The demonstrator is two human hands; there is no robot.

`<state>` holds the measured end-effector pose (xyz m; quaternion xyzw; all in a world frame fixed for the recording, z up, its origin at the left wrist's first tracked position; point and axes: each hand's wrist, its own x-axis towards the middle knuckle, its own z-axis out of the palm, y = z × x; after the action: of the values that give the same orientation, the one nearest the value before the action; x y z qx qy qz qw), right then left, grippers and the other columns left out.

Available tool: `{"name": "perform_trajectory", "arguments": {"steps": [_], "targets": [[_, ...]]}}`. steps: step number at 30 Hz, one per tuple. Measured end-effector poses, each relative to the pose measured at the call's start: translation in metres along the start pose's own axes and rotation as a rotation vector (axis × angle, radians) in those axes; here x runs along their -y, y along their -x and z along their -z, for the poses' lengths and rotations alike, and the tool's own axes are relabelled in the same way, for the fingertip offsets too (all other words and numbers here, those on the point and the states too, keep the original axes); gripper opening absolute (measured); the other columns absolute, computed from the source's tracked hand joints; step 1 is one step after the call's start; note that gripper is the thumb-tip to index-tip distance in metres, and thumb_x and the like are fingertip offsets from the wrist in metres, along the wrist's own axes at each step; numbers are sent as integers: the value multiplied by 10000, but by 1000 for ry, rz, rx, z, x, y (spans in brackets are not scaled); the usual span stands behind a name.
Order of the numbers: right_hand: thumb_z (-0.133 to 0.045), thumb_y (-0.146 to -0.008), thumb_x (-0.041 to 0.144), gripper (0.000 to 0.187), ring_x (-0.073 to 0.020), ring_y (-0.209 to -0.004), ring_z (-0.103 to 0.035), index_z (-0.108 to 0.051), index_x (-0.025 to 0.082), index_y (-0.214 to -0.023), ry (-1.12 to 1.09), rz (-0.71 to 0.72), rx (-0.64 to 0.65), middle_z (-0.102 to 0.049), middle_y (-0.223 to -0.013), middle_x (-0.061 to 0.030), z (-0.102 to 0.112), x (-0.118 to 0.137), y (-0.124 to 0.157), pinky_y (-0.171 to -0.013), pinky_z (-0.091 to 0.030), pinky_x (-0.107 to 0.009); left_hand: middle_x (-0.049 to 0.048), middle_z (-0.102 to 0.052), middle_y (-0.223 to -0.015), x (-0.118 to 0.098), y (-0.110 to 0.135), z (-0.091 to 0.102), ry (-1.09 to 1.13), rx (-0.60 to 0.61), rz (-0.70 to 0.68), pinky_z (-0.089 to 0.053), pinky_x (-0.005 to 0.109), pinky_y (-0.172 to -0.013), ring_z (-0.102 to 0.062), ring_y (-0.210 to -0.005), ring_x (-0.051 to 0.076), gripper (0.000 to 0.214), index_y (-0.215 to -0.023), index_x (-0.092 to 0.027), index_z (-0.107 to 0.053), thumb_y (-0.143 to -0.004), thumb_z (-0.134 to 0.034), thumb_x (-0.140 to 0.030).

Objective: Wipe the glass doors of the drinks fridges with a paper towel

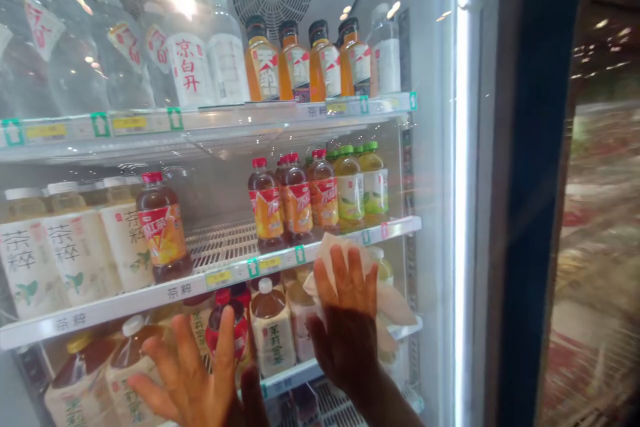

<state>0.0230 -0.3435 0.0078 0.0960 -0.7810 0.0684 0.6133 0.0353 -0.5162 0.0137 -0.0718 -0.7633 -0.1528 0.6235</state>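
My right hand (347,320) holds a pale cloth (330,243) flat against the clear glass of a drinks fridge, its fingers laid out over the cloth. Part of the cloth, or its reflection, trails to the right of the fingers. At the lower left, my left hand (200,373) is open with fingers spread, palm towards the glass; whether it touches the glass I cannot tell. Behind it, through the glass, are a red-labelled bottle (227,327) and a white-capped tea bottle (270,327).
Water bottles (190,67) and orange drinks (263,67) line the top shelf. Red-capped tea bottles (299,200) and green-capped bottles (375,180) stand on the middle shelf (220,277). A bright light strip (461,180) and dark door frame (535,180) run down the right.
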Motion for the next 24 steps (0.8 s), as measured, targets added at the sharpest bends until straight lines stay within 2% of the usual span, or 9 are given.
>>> {"name": "perform_trajectory", "arguments": {"steps": [4,7,10,15,21,24], "targets": [[-363,-1016,294,690,-371,-1585,-64,-124,130,-1642,-14,99,-60,-64,-1726,-126,7,-49,27,-1274,-38,-614,-22,60,-1731,-58,6,-15,46,47,-19,52,765,-1186,78,-1579,391,713,-1599,-456,-95,-984,-407,-274],[-324,-1033,339,675,-368,-1587,-58,-118,137,-1644,-12,46,-67,-60,-1727,-120,14,-92,29,-1268,-38,-630,-22,67,-1731,-99,11,-27,77,51,-45,57,768,-1185,77,-1579,393,732,-1598,-461,-79,-977,-425,-285],[-280,-1048,366,664,-374,-1587,-38,-107,129,-1643,-10,-8,-73,-42,-1727,-129,22,-129,26,-1257,-38,-651,-15,51,-1733,-130,15,-39,98,59,-83,56,757,-1194,69,-1581,388,742,-1597,-460,-80,-971,-442,-297],[-289,-1045,399,675,-351,-1590,-53,-121,134,-1642,-1,43,-82,-60,-1728,-117,27,-167,40,-1272,-48,-609,-28,61,-1731,-161,18,-53,108,95,-103,73,737,-1205,94,-1584,357,720,-1595,-459,-90,-984,-437,-303],[-220,-1054,435,673,-393,-1583,-53,-86,147,-1647,-24,-134,-119,-50,-1723,-144,29,-199,47,-1214,-120,-729,-44,57,-1730,-185,18,-60,130,110,-115,79,735,-1207,93,-1586,345,750,-1591,-471,-94,-968,-455,-263],[-252,-1045,457,708,-411,-1579,-41,-56,138,-1646,-17,-135,-82,-37,-1719,-165,27,-206,62,-1193,-149,-757,-59,51,-1728,-191,19,-62,149,111,-112,87,736,-1205,88,-1585,356,755,-1588,-479,-108,-958,-469,-272]]}}
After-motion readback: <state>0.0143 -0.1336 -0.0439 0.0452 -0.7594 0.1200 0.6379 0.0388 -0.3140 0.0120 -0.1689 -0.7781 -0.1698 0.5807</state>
